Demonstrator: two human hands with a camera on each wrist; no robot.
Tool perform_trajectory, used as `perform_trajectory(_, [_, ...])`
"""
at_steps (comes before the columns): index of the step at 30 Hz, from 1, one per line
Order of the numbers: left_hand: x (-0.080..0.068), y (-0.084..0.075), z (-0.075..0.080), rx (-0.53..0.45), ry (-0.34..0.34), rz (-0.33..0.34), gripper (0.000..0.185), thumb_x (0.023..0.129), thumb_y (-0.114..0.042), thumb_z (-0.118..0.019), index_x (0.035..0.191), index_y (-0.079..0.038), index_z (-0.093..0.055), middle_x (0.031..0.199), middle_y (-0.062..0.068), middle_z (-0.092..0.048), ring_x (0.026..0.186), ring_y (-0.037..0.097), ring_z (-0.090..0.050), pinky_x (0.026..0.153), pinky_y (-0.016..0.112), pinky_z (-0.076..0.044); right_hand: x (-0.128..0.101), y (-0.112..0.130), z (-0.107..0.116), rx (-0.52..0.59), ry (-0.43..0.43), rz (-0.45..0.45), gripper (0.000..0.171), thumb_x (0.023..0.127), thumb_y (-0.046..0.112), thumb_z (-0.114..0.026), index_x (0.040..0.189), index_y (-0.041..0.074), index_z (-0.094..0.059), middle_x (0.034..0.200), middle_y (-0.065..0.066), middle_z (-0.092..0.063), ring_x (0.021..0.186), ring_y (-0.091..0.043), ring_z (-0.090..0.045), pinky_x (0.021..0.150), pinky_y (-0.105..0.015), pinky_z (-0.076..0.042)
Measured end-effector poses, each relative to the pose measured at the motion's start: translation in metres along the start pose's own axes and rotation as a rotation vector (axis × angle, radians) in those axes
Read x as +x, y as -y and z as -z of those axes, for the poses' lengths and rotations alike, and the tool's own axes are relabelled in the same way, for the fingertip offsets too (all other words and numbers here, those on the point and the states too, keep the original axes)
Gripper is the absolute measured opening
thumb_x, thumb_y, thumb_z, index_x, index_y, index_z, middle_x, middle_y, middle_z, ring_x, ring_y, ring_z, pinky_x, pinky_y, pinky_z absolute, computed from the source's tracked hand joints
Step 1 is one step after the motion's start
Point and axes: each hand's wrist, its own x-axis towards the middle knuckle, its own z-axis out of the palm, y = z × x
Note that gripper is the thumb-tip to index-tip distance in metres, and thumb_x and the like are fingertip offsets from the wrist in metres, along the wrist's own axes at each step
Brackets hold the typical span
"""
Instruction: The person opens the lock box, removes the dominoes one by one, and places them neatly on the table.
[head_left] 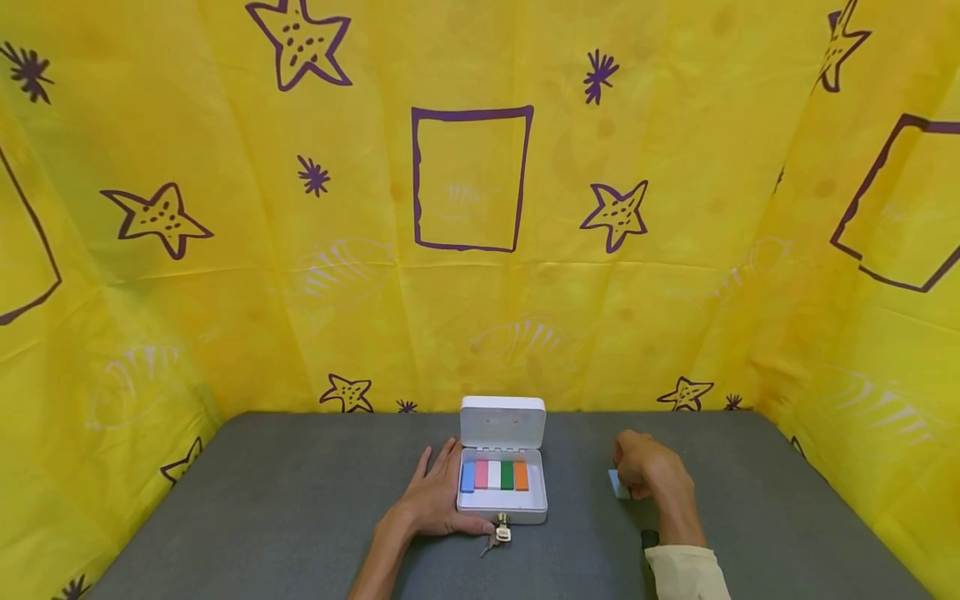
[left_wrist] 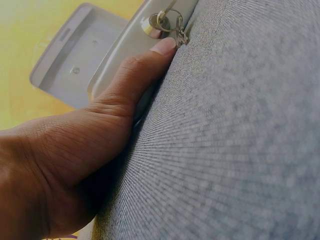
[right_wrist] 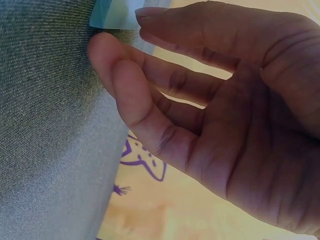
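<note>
A white metal cash box (head_left: pixel 502 515) stands with its lid (head_left: pixel 502 422) raised. Inside, several coloured blocks stand in a row: blue (head_left: pixel 468 477), pink (head_left: pixel 482 474), white (head_left: pixel 494 475), green (head_left: pixel 507 475) and orange (head_left: pixel 521 476). My left hand (head_left: pixel 438 500) rests along the box's left side with spread, straight fingers; its thumb lies against the front, beside the lock (left_wrist: pixel 156 25). Off to the right, my right hand (head_left: pixel 651 467) pinches a light blue block (right_wrist: pixel 114 14) at the table surface between thumb and forefinger, its other fingers curled. The hand partly hides this block.
Keys (head_left: pixel 495 537) hang from the lock at the box front. The grey cloth-covered table (head_left: pixel 300 500) ends at yellow curtains (head_left: pixel 480 308) printed with starfish, behind and on both sides. A dark band (head_left: pixel 649 539) is at my right wrist.
</note>
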Motion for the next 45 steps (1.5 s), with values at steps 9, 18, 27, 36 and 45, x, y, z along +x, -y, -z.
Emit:
perform_trajectory(9, [0.0, -0.002, 0.001, 0.003, -0.005, -0.013, 0.136, 0.069, -0.07, -0.086, 0.165, -0.002, -0.016, 0.174, 0.021, -0.02, 0.165, 0.038, -0.012, 0.132, 0.064, 0.004, 0.0, -0.001, 0.001, -0.005, -0.004, 0.003, 0.019, 0.09, -0.012, -0.059, 0.096, 0.006, -0.058, 0.081, -0.012, -0.061, 0.063, -0.024, -0.057, 0.059, -0.03, -0.045])
perform_trajectory(18, [0.0, -0.002, 0.001, 0.013, -0.005, -0.008, 0.137, 0.069, -0.071, -0.085, 0.165, -0.002, -0.016, 0.174, 0.021, -0.02, 0.165, 0.038, -0.012, 0.133, 0.063, 0.004, 0.004, 0.001, 0.006, -0.034, -0.061, 0.11, 0.016, 0.09, -0.01, -0.057, 0.098, 0.001, -0.065, 0.078, -0.01, -0.066, 0.063, -0.022, -0.061, 0.058, -0.032, -0.05])
perform_trajectory(27, [-0.004, -0.008, 0.005, 0.009, -0.003, -0.008, 0.139, 0.068, -0.074, -0.084, 0.165, -0.002, -0.016, 0.174, 0.022, -0.02, 0.164, 0.038, -0.012, 0.132, 0.064, 0.003, 0.0, 0.032, 0.008, 0.132, -0.085, 0.345, 0.01, 0.08, -0.01, -0.063, 0.086, -0.002, -0.065, 0.072, -0.006, -0.063, 0.06, -0.017, -0.06, 0.056, -0.03, -0.052])
perform_trajectory(36, [-0.007, -0.013, 0.008, 0.013, 0.011, -0.012, 0.138, 0.07, -0.074, -0.083, 0.164, -0.001, -0.015, 0.174, 0.023, -0.02, 0.164, 0.039, -0.011, 0.132, 0.063, 0.004, -0.001, 0.075, -0.014, 0.189, -0.024, 0.45, 0.011, 0.087, -0.008, -0.071, 0.079, -0.001, -0.067, 0.07, -0.006, -0.064, 0.055, -0.016, -0.064, 0.053, -0.027, -0.058])
perform_trajectory(45, [-0.009, -0.018, 0.01, 0.028, 0.009, 0.001, 0.13, 0.073, -0.061, -0.088, 0.163, 0.001, -0.018, 0.173, 0.024, -0.022, 0.164, 0.038, -0.015, 0.132, 0.065, 0.0, 0.0, 0.108, -0.049, 0.05, -0.177, 0.386, 0.02, 0.092, -0.007, -0.068, 0.074, 0.003, -0.063, 0.068, -0.005, -0.055, 0.057, -0.017, -0.053, 0.051, -0.027, -0.041])
